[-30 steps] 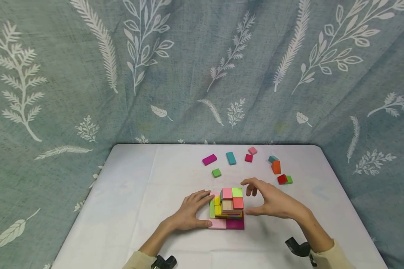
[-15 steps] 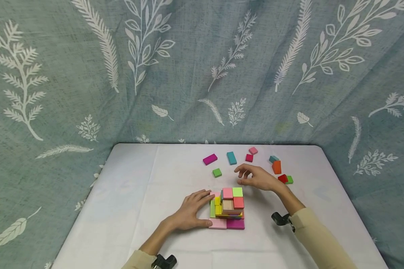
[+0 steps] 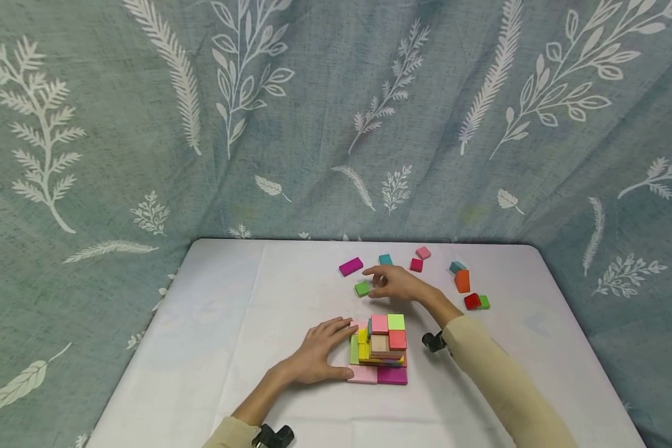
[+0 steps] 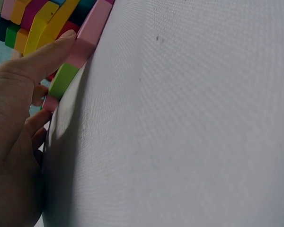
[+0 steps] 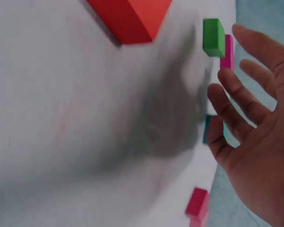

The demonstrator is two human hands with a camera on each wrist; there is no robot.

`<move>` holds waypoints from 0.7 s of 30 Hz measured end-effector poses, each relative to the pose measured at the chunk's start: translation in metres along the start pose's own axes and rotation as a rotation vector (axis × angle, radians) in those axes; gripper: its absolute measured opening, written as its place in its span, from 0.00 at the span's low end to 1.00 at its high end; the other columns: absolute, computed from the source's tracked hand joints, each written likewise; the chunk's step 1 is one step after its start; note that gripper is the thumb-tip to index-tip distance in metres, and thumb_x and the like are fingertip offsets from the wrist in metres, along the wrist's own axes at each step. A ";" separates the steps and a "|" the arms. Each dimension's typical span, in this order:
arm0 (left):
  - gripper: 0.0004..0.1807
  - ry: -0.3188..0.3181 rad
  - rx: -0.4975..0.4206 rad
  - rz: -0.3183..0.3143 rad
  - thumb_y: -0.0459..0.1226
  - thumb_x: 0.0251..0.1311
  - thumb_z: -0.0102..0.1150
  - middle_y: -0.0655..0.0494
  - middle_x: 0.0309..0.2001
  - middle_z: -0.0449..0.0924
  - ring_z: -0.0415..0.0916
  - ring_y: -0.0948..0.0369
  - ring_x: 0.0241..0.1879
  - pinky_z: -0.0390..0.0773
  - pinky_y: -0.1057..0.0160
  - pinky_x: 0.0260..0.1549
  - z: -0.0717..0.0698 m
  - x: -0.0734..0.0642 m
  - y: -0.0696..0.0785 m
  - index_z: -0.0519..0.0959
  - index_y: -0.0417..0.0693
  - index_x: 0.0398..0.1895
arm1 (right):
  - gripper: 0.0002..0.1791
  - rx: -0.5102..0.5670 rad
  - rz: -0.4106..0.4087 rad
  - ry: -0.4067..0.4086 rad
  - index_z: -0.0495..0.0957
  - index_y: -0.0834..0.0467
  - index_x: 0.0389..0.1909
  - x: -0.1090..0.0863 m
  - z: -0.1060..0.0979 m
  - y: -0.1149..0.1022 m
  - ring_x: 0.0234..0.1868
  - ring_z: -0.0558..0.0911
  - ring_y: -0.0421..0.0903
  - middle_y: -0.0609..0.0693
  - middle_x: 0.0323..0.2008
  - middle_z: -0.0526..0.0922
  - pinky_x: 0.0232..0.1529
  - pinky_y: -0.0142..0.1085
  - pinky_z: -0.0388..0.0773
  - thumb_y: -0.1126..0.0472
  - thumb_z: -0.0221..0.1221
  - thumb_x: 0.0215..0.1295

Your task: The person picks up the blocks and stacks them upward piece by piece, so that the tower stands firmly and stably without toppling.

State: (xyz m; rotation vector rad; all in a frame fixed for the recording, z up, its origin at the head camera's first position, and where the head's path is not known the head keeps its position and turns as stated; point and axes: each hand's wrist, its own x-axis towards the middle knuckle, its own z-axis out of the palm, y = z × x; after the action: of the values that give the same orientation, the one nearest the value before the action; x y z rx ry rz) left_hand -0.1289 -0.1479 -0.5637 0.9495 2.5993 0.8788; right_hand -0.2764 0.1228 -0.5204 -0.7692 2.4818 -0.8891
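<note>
A stepped stack of coloured wooden blocks [image 3: 379, 344] stands near the front middle of the table. My left hand [image 3: 313, 351] rests along its left side, thumb at the pink block [image 4: 89, 35] on the near corner and the other fingers spread toward the far corner. Beyond the stack, my right hand [image 3: 397, 283] is held low above the table with its palm side toward a small green block [image 3: 361, 289]. Thumb and fingers are spread apart with nothing between them, as the right wrist view also shows. The hand partly covers a teal block [image 3: 385, 259].
A magenta block [image 3: 351, 267] lies left of the teal one. Crimson [image 3: 417, 265] and pink [image 3: 423, 252] blocks sit to its right. Farther right are another teal block [image 3: 457, 267], an orange block [image 3: 462, 281], a red block [image 3: 472, 302] and another green block [image 3: 484, 302].
My right hand has moved from the right side of the stack away and leftward to the small green block. The left hand has stayed at the stack.
</note>
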 end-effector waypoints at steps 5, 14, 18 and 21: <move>0.50 -0.001 0.018 0.001 0.64 0.56 0.64 0.56 0.79 0.52 0.43 0.52 0.79 0.50 0.38 0.70 0.001 0.000 0.000 0.57 0.62 0.80 | 0.30 -0.104 -0.005 0.037 0.76 0.55 0.65 0.007 0.013 0.000 0.44 0.78 0.43 0.50 0.46 0.80 0.46 0.39 0.79 0.53 0.69 0.63; 0.50 -0.002 0.018 -0.008 0.65 0.56 0.64 0.57 0.79 0.52 0.43 0.53 0.79 0.50 0.38 0.70 0.001 0.001 0.000 0.57 0.62 0.80 | 0.21 -0.105 0.035 0.143 0.82 0.54 0.55 0.000 0.017 -0.001 0.42 0.78 0.41 0.45 0.42 0.81 0.46 0.39 0.78 0.52 0.69 0.63; 0.51 -0.001 0.022 -0.010 0.66 0.55 0.63 0.58 0.79 0.52 0.44 0.52 0.79 0.50 0.38 0.70 0.001 0.001 -0.001 0.57 0.62 0.80 | 0.21 -0.058 -0.002 0.216 0.81 0.52 0.56 -0.013 0.012 -0.008 0.47 0.82 0.44 0.46 0.46 0.85 0.49 0.42 0.80 0.52 0.68 0.64; 0.51 0.010 0.026 -0.003 0.66 0.55 0.64 0.57 0.79 0.52 0.45 0.52 0.78 0.52 0.38 0.69 0.001 0.000 -0.001 0.57 0.61 0.79 | 0.21 -0.009 -0.061 0.278 0.81 0.51 0.58 -0.025 0.003 -0.019 0.51 0.84 0.50 0.46 0.48 0.85 0.49 0.44 0.80 0.51 0.67 0.65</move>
State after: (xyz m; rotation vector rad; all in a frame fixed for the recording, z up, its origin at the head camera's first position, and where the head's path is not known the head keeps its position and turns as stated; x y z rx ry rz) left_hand -0.1292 -0.1478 -0.5649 0.9504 2.6260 0.8536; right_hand -0.2487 0.1240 -0.5058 -0.7732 2.7156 -1.0716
